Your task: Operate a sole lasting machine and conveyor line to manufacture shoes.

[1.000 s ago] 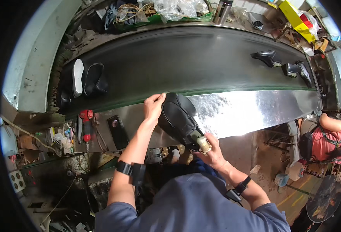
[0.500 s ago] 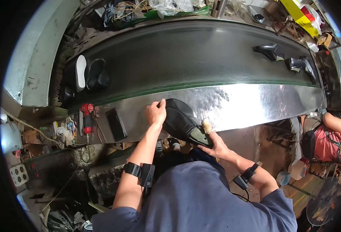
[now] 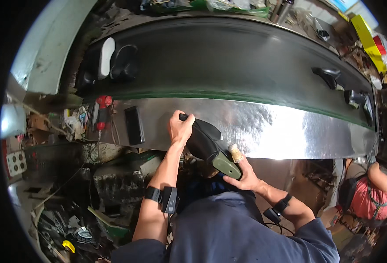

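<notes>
A black shoe on a green shoe last is held between my two hands at the near edge of the metal ledge. My left hand is closed on the shoe's far end, fingertips pinching its edge. The green heel end of the last sits in my right hand, whose fingers wrap around it from the right. A worn tan wrapping covers one finger of that hand. The palm sides of both hands are hidden.
A black phone and a red power tool lie left on the metal ledge. Behind runs a dark conveyor belt with a white sole at left and black shoes at right. Another person in pink is at right.
The shoe has tilted, its green heel end turning more toward me and lower. My left hand has shifted its grip slightly at the far end. The whole view has also shifted.
</notes>
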{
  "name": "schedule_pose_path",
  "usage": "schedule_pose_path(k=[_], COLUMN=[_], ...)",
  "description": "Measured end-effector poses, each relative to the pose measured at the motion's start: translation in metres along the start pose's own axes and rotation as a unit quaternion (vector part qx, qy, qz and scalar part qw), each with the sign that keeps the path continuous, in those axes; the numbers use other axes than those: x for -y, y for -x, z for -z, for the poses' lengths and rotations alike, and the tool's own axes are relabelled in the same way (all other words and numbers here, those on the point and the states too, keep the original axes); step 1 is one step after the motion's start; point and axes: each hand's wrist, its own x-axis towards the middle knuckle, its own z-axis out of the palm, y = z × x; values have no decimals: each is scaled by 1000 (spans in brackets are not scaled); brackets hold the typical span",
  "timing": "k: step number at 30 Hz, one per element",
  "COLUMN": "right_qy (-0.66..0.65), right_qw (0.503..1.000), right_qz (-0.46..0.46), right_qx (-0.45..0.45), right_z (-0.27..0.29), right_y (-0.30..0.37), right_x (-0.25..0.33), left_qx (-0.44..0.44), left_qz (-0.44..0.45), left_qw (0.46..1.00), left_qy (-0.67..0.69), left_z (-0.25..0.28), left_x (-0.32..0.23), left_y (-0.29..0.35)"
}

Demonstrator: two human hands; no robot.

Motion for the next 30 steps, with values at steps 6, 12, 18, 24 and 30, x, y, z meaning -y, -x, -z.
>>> schedule_pose_path(k=[6, 12, 18, 24, 30], right_qy=[-389, -237, -304, -311, -369], right_qw=[869, 926, 914, 879, 821], right_qz=[-295, -274, -61, -70, -120], right_qx=[80, 106, 262, 354, 419], right_z=[11, -72, -202, -349, -464], right_y=[-94, -126, -91, -50, -21], right_x=[65, 145, 251, 323, 379], left_qx=[-38, -201, -391, -415, -505], left_qz=[-87, -60, -20, -17, -112], left_qw=[990, 968, 912, 816, 744], left_qy=[107, 136, 119, 403, 422], left_z=[80, 191, 333, 472, 536], left_x=[-17, 29, 97, 212, 275], left_y=[31, 90, 202, 312, 399])
